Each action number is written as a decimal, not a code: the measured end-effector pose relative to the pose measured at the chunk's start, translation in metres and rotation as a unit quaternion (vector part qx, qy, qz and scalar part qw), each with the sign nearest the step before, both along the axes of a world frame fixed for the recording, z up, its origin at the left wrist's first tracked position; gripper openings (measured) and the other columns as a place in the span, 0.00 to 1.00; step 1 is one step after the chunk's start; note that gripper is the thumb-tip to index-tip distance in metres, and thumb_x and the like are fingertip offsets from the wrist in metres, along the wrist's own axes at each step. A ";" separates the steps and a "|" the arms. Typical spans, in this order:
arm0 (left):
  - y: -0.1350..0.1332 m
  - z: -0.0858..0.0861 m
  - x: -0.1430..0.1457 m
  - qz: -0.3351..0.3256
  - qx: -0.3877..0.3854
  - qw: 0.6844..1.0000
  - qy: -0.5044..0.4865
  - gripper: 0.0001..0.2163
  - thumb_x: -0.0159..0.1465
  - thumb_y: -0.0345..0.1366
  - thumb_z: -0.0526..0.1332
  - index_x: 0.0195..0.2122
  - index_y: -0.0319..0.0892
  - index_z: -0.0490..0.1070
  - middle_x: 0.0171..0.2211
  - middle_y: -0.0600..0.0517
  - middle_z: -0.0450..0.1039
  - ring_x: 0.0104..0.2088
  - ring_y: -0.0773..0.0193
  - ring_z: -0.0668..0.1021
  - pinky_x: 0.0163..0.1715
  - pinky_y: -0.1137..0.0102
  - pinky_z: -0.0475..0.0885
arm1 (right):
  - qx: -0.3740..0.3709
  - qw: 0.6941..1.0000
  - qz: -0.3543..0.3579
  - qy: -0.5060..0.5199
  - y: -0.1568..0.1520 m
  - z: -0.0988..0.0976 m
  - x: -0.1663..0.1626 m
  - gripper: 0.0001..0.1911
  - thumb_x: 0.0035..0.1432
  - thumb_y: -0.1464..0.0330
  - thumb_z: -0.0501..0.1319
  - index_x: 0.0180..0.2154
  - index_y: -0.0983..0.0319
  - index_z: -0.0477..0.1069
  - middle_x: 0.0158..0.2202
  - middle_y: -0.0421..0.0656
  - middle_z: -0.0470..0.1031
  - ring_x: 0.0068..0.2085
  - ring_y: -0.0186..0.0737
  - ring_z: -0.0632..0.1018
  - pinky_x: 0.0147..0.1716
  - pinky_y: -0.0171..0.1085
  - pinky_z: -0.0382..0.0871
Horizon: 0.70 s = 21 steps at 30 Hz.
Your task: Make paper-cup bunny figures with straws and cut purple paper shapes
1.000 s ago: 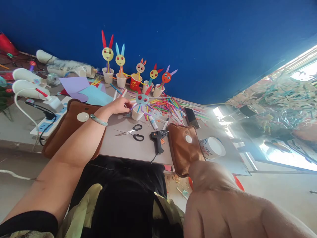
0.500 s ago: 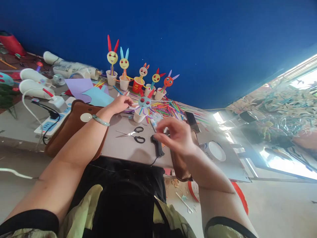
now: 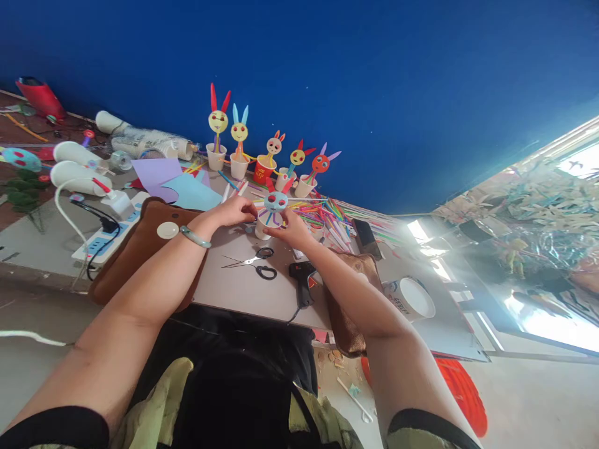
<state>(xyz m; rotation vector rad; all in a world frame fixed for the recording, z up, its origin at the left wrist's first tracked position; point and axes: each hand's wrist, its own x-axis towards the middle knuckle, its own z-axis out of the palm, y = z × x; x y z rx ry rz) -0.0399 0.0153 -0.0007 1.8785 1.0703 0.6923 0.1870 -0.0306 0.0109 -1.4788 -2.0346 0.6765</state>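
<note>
A craft rabbit with a pale blue face [image 3: 276,201], red eyes and red ears stands in a white paper cup [image 3: 263,232], with purple and blue pipe cleaners below the face. From the right, my right hand [image 3: 297,231] closes on the cup, thumb across its front. My left hand [image 3: 234,211] is at the cup's left side with its fingers curled together; what lies between the fingertips is hidden. Black-handled scissors [image 3: 255,262] lie spread on the table in front of the cup. A black glue gun [image 3: 303,282] rests beneath my right forearm.
Several finished rabbit figures in cups, one a red cup [image 3: 264,169], line the blue wall. Loose pipe cleaners [image 3: 327,218] spread behind my right hand. Purple paper [image 3: 156,174], a power strip [image 3: 110,227] and a brown cushion [image 3: 135,262] are left; a phone [image 3: 367,238] and paper tub [image 3: 412,298] right.
My right hand has moved forward and left from above the glue gun onto the cup. My left hand has moved slightly right, closer to the cup. The view has shifted a little.
</note>
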 end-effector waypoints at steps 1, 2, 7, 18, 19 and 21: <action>0.000 0.000 0.000 -0.002 -0.001 1.000 -0.006 0.11 0.50 0.38 0.68 0.34 0.39 0.78 0.30 0.50 0.79 0.33 0.58 0.79 0.37 0.65 0.72 | 0.011 1.000 0.008 -0.006 0.001 0.000 -0.003 0.29 0.46 0.57 0.72 0.49 0.61 0.71 0.46 0.47 0.79 0.46 0.51 0.79 0.47 0.47 0.71; -0.001 0.001 0.000 -0.006 -0.005 1.000 -0.014 0.11 0.50 0.38 0.68 0.33 0.39 0.78 0.29 0.51 0.78 0.32 0.59 0.79 0.36 0.65 0.72 | 0.023 1.000 0.015 -0.008 0.001 0.001 -0.005 0.27 0.48 0.57 0.70 0.48 0.61 0.72 0.45 0.47 0.79 0.45 0.50 0.78 0.45 0.46 0.71; -0.008 0.010 0.005 -0.018 -0.059 0.992 -0.111 0.13 0.49 0.40 0.71 0.33 0.39 0.75 0.28 0.52 0.76 0.29 0.63 0.78 0.34 0.66 0.74 | 0.025 0.997 0.055 0.038 0.008 0.016 0.006 0.24 0.49 0.60 0.67 0.48 0.62 0.74 0.42 0.45 0.80 0.43 0.49 0.78 0.44 0.46 0.72; -0.035 0.028 0.018 -0.053 0.100 0.974 -0.196 0.12 0.52 0.29 0.66 0.38 0.39 0.72 0.33 0.52 0.75 0.34 0.67 0.76 0.35 0.72 0.73 | -0.089 0.972 0.129 0.174 0.025 0.041 0.032 0.27 0.45 0.51 0.72 0.42 0.61 0.74 0.42 0.44 0.78 0.45 0.48 0.77 0.47 0.45 0.70; -0.038 0.030 0.019 -0.041 0.137 0.972 -0.185 0.12 0.53 0.29 0.65 0.39 0.39 0.72 0.34 0.52 0.75 0.34 0.67 0.76 0.36 0.71 0.73 | -0.095 0.970 0.129 0.184 0.024 0.042 0.033 0.27 0.45 0.51 0.72 0.41 0.61 0.74 0.41 0.44 0.78 0.44 0.47 0.77 0.45 0.44 0.70; -0.042 0.033 0.021 -0.014 0.209 0.965 -0.158 0.10 0.56 0.30 0.64 0.40 0.39 0.73 0.36 0.50 0.77 0.36 0.65 0.77 0.39 0.70 0.74 | -0.100 0.967 0.127 0.198 0.024 0.043 0.036 0.27 0.45 0.50 0.72 0.40 0.61 0.74 0.39 0.43 0.77 0.42 0.45 0.76 0.43 0.42 0.70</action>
